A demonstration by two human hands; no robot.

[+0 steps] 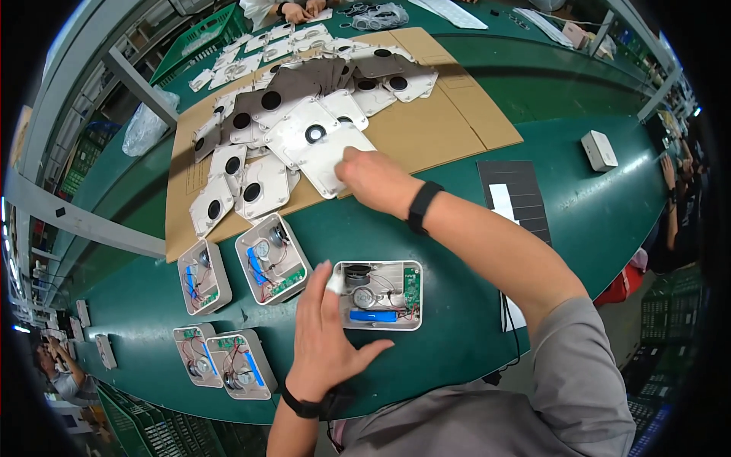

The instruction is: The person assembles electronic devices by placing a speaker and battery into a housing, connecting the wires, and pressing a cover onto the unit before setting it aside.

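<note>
On the dark green table in front of me lies an open white plastic housing. Inside it sit a blue battery, a green circuit board, a round speaker and thin wires. My left hand is at its left side, fingers stretched and thumb apart, with a white cover on one fingertip; whether it touches the housing I cannot tell. Farther off, my right hand has its fingers closed on the edge of a white cover plate at the near side of a heap of similar plates.
The plates, many with black discs, lie on a cardboard sheet. Several more open housings stand to the left. A black sheet with white strips and a small white box lie right. Another person's hands are across the table.
</note>
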